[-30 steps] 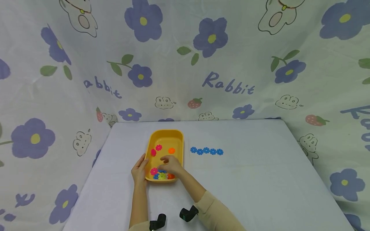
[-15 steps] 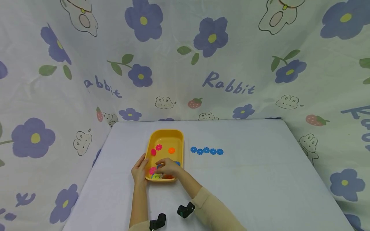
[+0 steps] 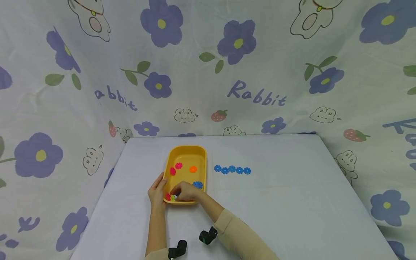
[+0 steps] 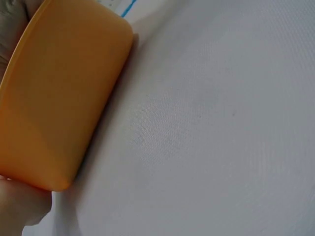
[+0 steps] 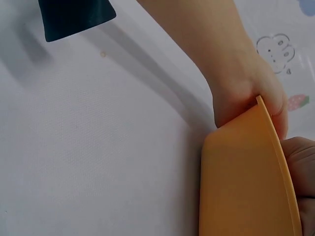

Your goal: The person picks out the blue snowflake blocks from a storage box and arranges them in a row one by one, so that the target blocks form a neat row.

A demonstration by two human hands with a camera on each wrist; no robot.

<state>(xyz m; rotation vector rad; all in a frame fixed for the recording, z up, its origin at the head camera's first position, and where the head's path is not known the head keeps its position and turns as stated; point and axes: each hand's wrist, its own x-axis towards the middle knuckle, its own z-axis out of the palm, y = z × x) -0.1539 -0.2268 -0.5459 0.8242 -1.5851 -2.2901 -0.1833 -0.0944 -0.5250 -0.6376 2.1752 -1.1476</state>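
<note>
A yellow tray (image 3: 190, 153) holds small flower-shaped pieces. My left hand (image 3: 157, 193) grips its left rim near the front corner; the right wrist view also shows that left hand (image 5: 246, 86) at the tray's corner. My right hand (image 3: 186, 191) is down inside the near end, fingers bent, beside a yellow-green piece (image 3: 173, 198) and a pink piece (image 3: 168, 196). Whether its hidden fingertips pinch anything, I cannot tell. Farther up lie two pink pieces (image 3: 178, 165), an orange piece (image 3: 193, 169), and blue pieces (image 3: 197, 185) by the right wall.
Right of the tray, a zigzag row of several blue flower pieces (image 3: 232, 169) lies on the white tabletop (image 3: 286, 206). A patterned cloth (image 3: 201, 79) stands behind and at both sides. The tray's wall (image 4: 59, 98) blocks much of the left wrist view.
My right hand has moved down and left into the tray's near end. Blue pieces now show by the right wall, and the near pink piece has shifted toward the front-left corner. The left hand stays put.
</note>
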